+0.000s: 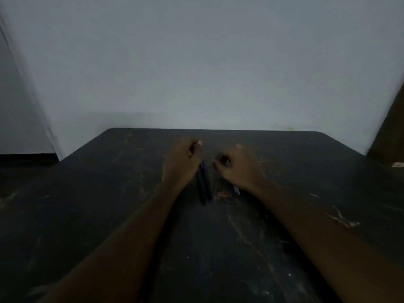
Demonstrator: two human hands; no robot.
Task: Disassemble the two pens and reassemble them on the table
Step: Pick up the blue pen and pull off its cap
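Two dark pen barrels (pixel 204 184) lie side by side on the black table (pixel 109 204), pointing away from me, between my two hands. My left hand (pixel 180 161) rests just left of their far ends, its fingers closed, thumb and forefinger pinched on what looks like a thin dark pen part (pixel 192 148). To the right of the barrels, my right hand (pixel 239 168) is curled around a small greyish pen part (pixel 227 162). A small pale piece (pixel 236 190) pokes out on the table beside my right wrist. The picture is dim and blurred.
The table top is scratched and worn. A pale wall (pixel 196 73) stands right behind its far edge. A dark upright surface (pixel 387 132) rises at the right edge, with a small white object (pixel 397 165) below it.
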